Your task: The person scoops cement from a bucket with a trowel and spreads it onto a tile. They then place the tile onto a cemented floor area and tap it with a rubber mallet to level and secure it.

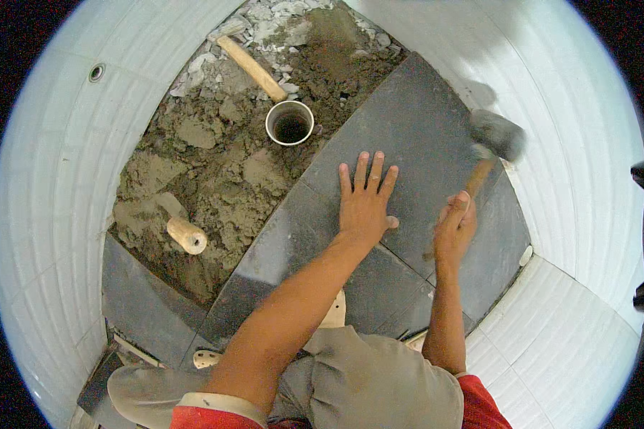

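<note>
My left hand [365, 204] lies flat with fingers spread on a dark grey floor tile [415, 114]. In my right hand [455, 232] is the wooden handle of a rubber mallet [499, 136], gripped by closed fingers. Its dark head, slightly blurred, is near the tile's right side by the white wall; I cannot tell whether it touches the tile. Left of the tile's edge spreads damp grey-brown mortar [222, 186]. A trowel's wooden handle [187, 236] sticks up from it, the blade partly buried.
A round pipe opening [290, 123] with a pale rim stands in the mortar. Beyond it lies a wooden handle [252, 68] among broken rubble [272, 21]. White ribbed wall tiles [572, 129] enclose both sides. More grey tiles [147, 300] lie near my knees.
</note>
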`<act>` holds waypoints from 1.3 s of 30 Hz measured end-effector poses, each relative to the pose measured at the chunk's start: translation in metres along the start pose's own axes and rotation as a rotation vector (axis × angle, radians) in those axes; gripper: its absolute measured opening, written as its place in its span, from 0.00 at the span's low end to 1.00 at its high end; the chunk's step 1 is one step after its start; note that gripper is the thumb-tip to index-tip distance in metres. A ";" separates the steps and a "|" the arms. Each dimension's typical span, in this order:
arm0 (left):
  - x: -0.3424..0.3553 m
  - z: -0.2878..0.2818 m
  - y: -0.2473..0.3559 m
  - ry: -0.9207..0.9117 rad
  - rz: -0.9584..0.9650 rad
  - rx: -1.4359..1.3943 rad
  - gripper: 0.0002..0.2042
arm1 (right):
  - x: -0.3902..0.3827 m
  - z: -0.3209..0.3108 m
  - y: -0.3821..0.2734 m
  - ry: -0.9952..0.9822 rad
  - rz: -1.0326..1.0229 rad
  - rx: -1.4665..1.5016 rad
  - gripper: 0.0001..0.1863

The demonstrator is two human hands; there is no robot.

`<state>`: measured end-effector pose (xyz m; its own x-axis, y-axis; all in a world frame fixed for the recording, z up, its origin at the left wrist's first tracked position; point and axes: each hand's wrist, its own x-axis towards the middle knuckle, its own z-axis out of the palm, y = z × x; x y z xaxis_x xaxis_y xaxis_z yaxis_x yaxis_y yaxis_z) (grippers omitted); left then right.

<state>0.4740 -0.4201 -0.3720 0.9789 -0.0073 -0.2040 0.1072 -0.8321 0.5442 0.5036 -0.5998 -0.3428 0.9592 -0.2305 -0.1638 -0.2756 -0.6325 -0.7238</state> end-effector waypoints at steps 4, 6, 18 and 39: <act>0.001 -0.004 0.001 0.027 0.002 0.024 0.55 | -0.002 0.005 -0.007 0.087 -0.535 -0.315 0.22; 0.002 -0.005 0.001 -0.057 -0.010 -0.005 0.55 | -0.002 0.008 -0.010 0.080 -0.309 -0.248 0.21; -0.004 0.000 0.000 0.034 0.010 -0.001 0.55 | 0.012 0.013 -0.019 -0.014 -0.311 -0.186 0.23; -0.005 0.005 -0.002 0.068 0.004 -0.046 0.56 | 0.003 0.001 0.015 0.058 -0.277 -0.249 0.22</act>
<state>0.4682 -0.4215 -0.3759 0.9887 0.0287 -0.1470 0.1099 -0.8057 0.5820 0.5024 -0.6088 -0.3547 0.9963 -0.0625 0.0589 -0.0199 -0.8356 -0.5490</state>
